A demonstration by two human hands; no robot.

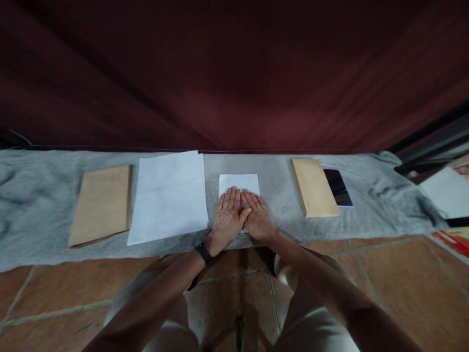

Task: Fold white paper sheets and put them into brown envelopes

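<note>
Both my hands lie flat, side by side, on a small white paper (239,181) that rests on the grey cloth (277,195). My left hand (229,215) has its fingers stretched forward, and its thumb reaches across to my right hand (257,217). The right hand's fingers are straight too, angled inward against the left. The paper's far part shows beyond the fingertips; most of its near part is hidden under the palms. Left of my hands is a stack of large white sheets (168,198), slightly fanned at its right edge.
A brown envelope stack (102,205) lies at far left. To the right sit a smaller brown envelope stack (315,190) and a dark phone (339,188), partly beneath it. A dark red curtain (234,98) hangs behind the cloth. Tiled floor (403,274) lies in front.
</note>
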